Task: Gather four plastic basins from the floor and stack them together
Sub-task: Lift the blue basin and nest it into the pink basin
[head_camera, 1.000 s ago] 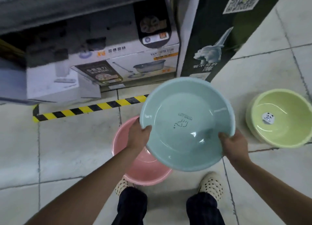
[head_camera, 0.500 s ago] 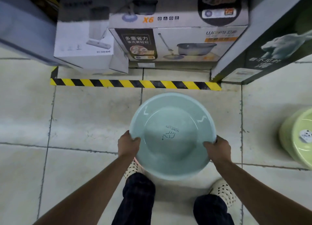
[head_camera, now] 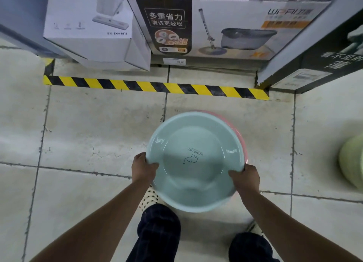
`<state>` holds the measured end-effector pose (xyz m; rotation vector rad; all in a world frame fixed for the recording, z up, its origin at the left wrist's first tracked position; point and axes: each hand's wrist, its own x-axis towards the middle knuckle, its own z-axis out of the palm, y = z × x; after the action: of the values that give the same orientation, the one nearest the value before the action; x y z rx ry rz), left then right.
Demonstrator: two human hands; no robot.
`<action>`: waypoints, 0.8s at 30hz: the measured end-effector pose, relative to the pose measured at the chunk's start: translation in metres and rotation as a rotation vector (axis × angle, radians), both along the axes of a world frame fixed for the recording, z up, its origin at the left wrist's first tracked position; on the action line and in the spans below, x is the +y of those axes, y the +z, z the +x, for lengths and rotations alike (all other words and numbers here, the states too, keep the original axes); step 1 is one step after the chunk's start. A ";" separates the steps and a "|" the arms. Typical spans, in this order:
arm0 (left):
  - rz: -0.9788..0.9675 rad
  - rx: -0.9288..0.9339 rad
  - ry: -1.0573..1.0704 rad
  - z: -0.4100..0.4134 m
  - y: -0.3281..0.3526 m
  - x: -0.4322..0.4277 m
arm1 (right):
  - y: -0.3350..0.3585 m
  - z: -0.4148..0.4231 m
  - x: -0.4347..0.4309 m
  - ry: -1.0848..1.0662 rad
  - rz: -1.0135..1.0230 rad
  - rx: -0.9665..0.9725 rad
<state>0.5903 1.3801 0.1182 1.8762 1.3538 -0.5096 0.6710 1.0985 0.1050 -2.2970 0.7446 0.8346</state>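
Note:
I hold a pale blue basin [head_camera: 194, 159] by its rim, open side up. My left hand [head_camera: 144, 168] grips the left edge and my right hand [head_camera: 245, 178] grips the right edge. Under it sits a pink basin [head_camera: 243, 141]; only a thin strip of its rim shows along the upper right, so the blue one lies almost wholly over it. A green basin [head_camera: 351, 159] sits on the floor at the far right edge, blurred and partly cut off.
Boxed mop sets [head_camera: 216, 25] and a white carton [head_camera: 90, 31] stand ahead behind a yellow-black floor tape [head_camera: 155, 86]. A dark display panel [head_camera: 324, 65] is at the upper right. My legs and a spotted slipper [head_camera: 149, 199] are below the basins.
The blue basin has come down over the pink basin, which is now nearly covered. My view has tilted down and shifted left, pushing the green basin to the right edge.

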 end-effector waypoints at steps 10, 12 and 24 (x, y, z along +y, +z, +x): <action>0.046 -0.054 -0.014 -0.004 -0.016 -0.012 | -0.019 -0.010 0.002 -0.013 -0.080 -0.063; 0.037 -0.044 -0.023 -0.005 -0.017 -0.016 | -0.019 -0.011 0.000 -0.046 -0.079 -0.063; -0.101 0.035 -0.268 -0.010 -0.022 -0.012 | -0.002 -0.023 -0.017 0.216 -0.027 -0.083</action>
<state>0.5803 1.3676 0.0962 1.9827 1.0811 -0.7347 0.6485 1.0813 0.1034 -2.4509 0.4801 0.8223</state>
